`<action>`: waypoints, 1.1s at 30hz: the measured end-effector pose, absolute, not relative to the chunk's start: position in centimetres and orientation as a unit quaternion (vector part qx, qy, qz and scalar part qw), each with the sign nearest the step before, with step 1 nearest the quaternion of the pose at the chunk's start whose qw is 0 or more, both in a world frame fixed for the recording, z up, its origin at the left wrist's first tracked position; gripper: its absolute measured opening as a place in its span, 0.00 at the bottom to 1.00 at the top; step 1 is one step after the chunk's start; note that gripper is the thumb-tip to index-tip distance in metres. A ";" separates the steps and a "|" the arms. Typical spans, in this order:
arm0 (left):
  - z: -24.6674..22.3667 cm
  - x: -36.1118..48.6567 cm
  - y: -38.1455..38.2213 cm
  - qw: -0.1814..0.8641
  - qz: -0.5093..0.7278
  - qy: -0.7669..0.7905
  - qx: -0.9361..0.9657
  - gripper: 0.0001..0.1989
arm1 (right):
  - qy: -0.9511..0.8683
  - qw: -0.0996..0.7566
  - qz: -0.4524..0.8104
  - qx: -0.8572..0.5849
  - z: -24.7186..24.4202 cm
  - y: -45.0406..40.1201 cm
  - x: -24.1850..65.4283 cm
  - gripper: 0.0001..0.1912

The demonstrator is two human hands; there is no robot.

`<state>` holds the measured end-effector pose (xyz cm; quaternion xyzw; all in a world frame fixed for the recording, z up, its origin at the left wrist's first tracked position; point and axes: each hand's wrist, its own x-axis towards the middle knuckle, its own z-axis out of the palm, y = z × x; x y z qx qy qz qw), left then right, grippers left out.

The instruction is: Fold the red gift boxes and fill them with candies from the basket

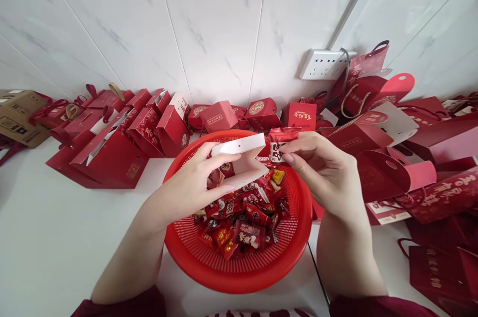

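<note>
My left hand (201, 175) grips a small gift box (244, 172) whose white inside faces me, its top open. Through the opening, wrapped pieces seem to show, though the fingers cover part of it. Just right of the box, my right hand (317, 162) pinches a red-and-white wrapped candy (277, 148) between thumb and fingertips. Both hands are above a round red plastic basket (239, 282). Inside it lie many wrapped candies (250, 232), mostly red, with a few yellow ones.
Red gift bags (115, 158) stand in a row at the left on the white table (48, 222). Small red boxes (261, 113) line the tiled wall. More red boxes and bags (392, 153) pile up at the right, below a power strip (324, 64). A brown carton (22, 118) sits far left.
</note>
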<state>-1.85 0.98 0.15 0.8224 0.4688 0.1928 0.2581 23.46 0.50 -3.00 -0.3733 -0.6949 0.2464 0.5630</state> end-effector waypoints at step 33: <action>-0.6 -2.7 1.3 0.249 0.143 0.500 0.817 0.29 | -0.862 0.294 0.044 -0.411 -3.8 1.4 21.6 0.17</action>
